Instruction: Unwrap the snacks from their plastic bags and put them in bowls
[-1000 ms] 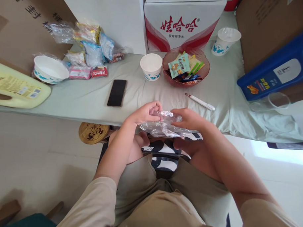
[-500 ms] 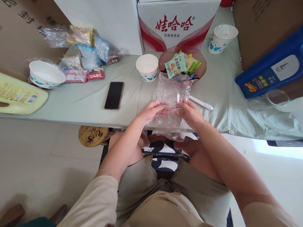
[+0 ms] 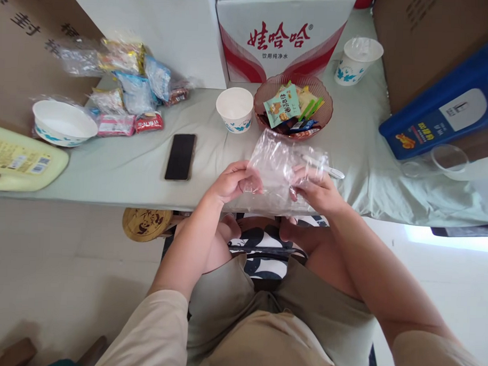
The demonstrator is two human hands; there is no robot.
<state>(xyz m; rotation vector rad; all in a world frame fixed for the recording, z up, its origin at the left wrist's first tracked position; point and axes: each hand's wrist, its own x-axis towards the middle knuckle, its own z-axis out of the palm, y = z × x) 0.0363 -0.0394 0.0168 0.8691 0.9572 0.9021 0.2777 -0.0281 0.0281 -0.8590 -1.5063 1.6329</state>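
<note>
A clear plastic bag (image 3: 273,160) is stretched between my two hands above the table's front edge. My left hand (image 3: 235,181) is closed on the bag's left side, thumb on top. On its other side my right hand (image 3: 313,188) pinches the crinkled film, with some fingers showing through it. Partly covered by the bag, a white pen-like stick (image 3: 334,173) lies beside my right hand. Just beyond the bag stands a pink glass bowl (image 3: 329,103) filled with small snack packets (image 3: 284,107). Left of the bowl is a white paper cup (image 3: 235,109) with blue leaf prints.
A phone (image 3: 181,157) lies left of the cup. Packaged snacks (image 3: 135,94), a paper bowl (image 3: 64,123) and a yellow jug (image 3: 24,159) are farther left. A white carton (image 3: 281,40) backs the table; another cup (image 3: 358,61) and a blue bottle (image 3: 442,104) stand right.
The bag has turned and spread sideways; its lower end no longer hangs over the table edge. My hands have moved slightly apart and closed on the film.
</note>
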